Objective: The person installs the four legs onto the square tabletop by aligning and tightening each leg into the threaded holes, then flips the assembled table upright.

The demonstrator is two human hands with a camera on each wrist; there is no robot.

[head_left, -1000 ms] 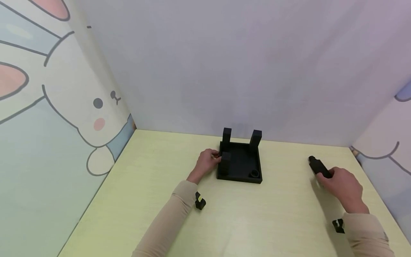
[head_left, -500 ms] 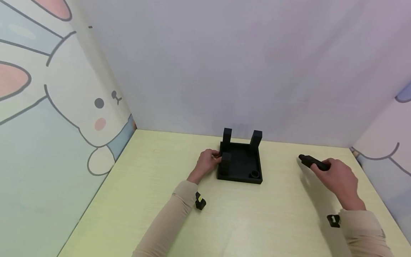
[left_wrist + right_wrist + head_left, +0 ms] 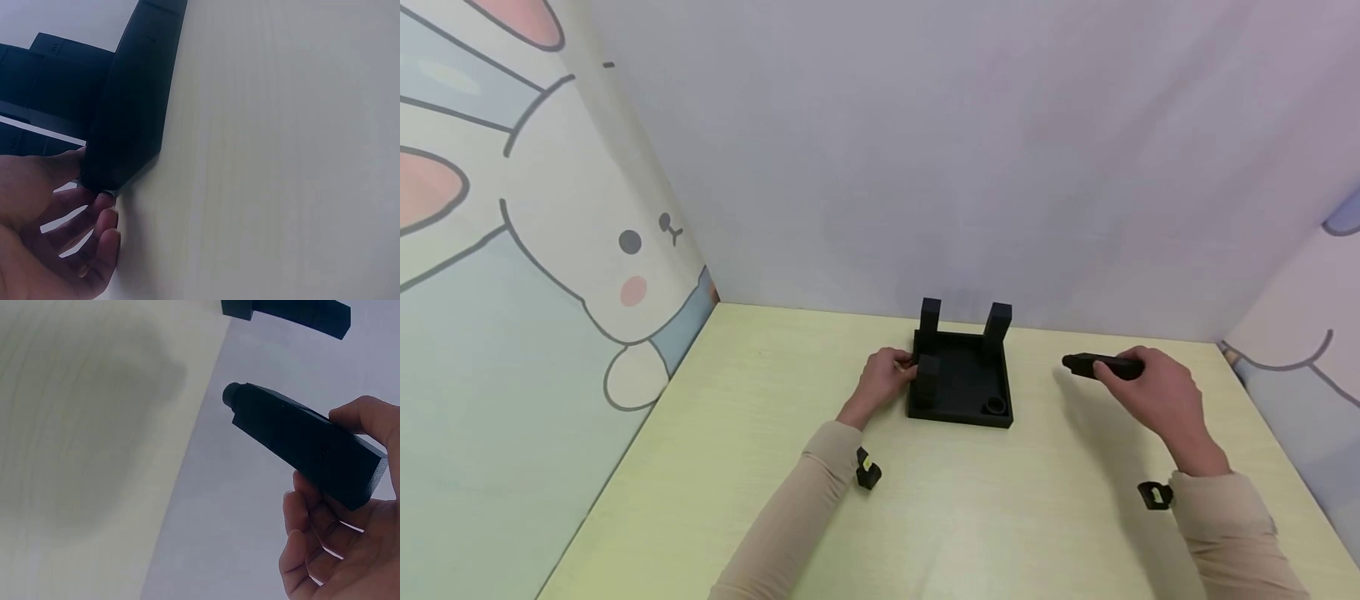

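A square black tray (image 3: 961,420) with a low rim lies on the table. Black posts stand at its back-left corner (image 3: 929,318), back-right corner (image 3: 997,323) and front-left corner (image 3: 927,383); a round ring socket (image 3: 995,406) sits at the front right. My left hand (image 3: 880,382) pinches the tray's left rim between thumb and fingers, and the tray's side wall (image 3: 134,94) fills much of the left wrist view. To the tray's right, my right hand (image 3: 1161,396) holds a loose black post (image 3: 300,440) above the table, its round peg end (image 3: 232,395) pointing left.
The pale wooden table (image 3: 1015,517) meets a light grey wall (image 3: 970,167) just behind the tray. Side panels with cartoon drawings (image 3: 587,217) close in on the left and right. Small black devices (image 3: 868,469) sit at both wrists.
My right hand has carried the loose post left towards the tray, turning it from slanting to nearly level. The left hand and tray have stayed in place.
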